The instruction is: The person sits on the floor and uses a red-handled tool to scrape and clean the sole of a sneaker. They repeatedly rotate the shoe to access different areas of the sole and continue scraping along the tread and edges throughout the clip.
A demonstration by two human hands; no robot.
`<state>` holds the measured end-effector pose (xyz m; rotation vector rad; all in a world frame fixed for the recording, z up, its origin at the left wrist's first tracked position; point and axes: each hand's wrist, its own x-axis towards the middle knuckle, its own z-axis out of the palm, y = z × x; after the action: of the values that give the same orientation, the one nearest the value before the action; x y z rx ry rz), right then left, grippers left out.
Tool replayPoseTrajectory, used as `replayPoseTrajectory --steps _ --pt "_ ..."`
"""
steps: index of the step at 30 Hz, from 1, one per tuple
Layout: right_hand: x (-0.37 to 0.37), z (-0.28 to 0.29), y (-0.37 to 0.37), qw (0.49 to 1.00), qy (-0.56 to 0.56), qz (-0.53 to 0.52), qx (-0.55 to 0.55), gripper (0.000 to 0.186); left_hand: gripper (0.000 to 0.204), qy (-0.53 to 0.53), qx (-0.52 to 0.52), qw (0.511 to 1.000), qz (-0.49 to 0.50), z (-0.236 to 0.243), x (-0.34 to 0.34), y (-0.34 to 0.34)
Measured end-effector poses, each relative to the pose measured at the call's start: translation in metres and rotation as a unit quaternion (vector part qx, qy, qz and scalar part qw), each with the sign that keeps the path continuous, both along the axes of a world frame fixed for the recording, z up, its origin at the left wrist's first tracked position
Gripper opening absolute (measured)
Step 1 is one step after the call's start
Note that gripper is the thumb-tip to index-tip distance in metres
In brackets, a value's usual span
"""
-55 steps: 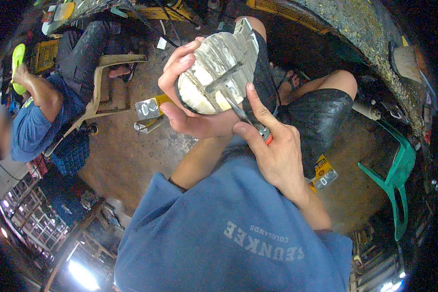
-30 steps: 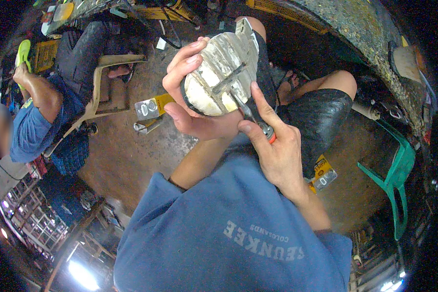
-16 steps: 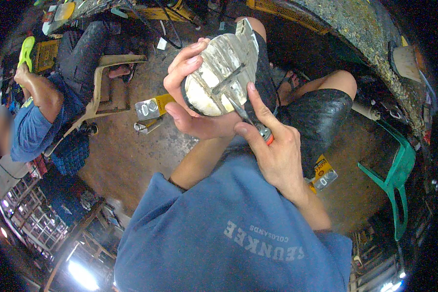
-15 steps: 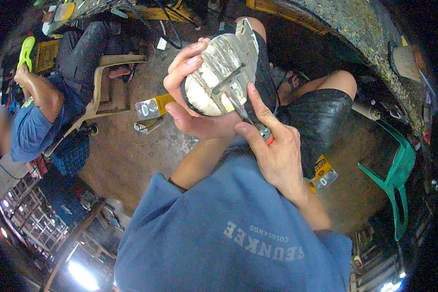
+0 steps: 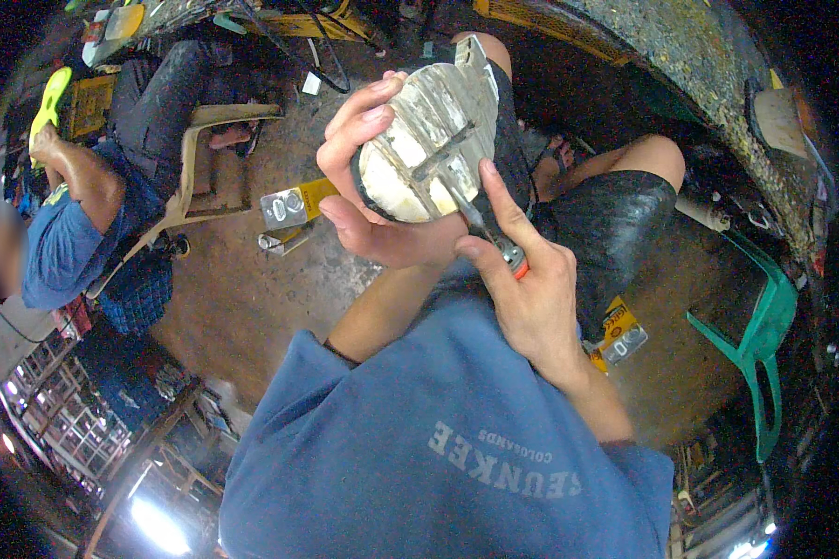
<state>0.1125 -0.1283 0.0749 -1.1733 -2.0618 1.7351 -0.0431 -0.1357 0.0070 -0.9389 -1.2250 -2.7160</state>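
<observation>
My left hand [image 5: 382,210] is wrapped round the edge of a worn, whitish sole-shaped piece [image 5: 429,140] with dark grooves, holding it tilted above my lap. The thumb lies along the near side and the fingers curl over the left edge. In my right hand [image 5: 531,298] is a slim metal-tipped tool [image 5: 475,221] with a grey and red-orange handle. Its tip touches or sits right over the piece's lower surface, by a groove; the exact tool kind I cannot make out. My right index finger stretches along the piece's right edge.
On the left, a person in a blue shirt [image 5: 79,224] holds a neon yellow sole-shaped item [image 5: 51,102] beside a beige plastic chair [image 5: 191,172]. Yellow packages [image 5: 294,205] lie on the floor. A green chair [image 5: 760,326] stands right. A rough-edged bench [image 5: 662,65] runs across the upper right.
The tool and my right hand have shifted slightly right and down. The sole-shaped piece has moved a little right in my left hand's hold. The neon yellow item has tilted slightly.
</observation>
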Motion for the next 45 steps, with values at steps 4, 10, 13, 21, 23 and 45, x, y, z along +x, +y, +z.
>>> replayPoseTrajectory --steps 4,10,13,21,23,45 --pt "0.002 0.006 0.001 0.999 0.001 0.026 0.018 0.073 0.076 0.002 -0.005 1.000 0.000 0.000 -0.001 -0.001" --pt "0.001 0.007 0.004 0.998 -0.014 0.041 0.047 0.075 0.076 0.026 -0.014 1.000 -0.003 -0.001 -0.003 -0.001" --pt "0.000 0.005 0.003 0.998 0.007 0.031 0.049 0.074 0.076 0.001 -0.015 1.000 0.000 -0.001 -0.002 -0.001" --pt "-0.001 0.008 0.003 0.999 -0.028 0.036 0.023 0.071 0.076 -0.017 -0.008 1.000 -0.001 0.002 -0.002 -0.001" --pt "-0.002 0.009 0.003 0.999 -0.028 0.035 0.028 0.071 0.075 -0.008 -0.033 0.999 0.017 0.002 -0.002 -0.001" --pt "-0.017 0.041 0.062 0.970 0.042 0.117 0.210 0.070 0.081 -0.334 -0.148 0.892 -0.266 0.111 -0.047 0.002"
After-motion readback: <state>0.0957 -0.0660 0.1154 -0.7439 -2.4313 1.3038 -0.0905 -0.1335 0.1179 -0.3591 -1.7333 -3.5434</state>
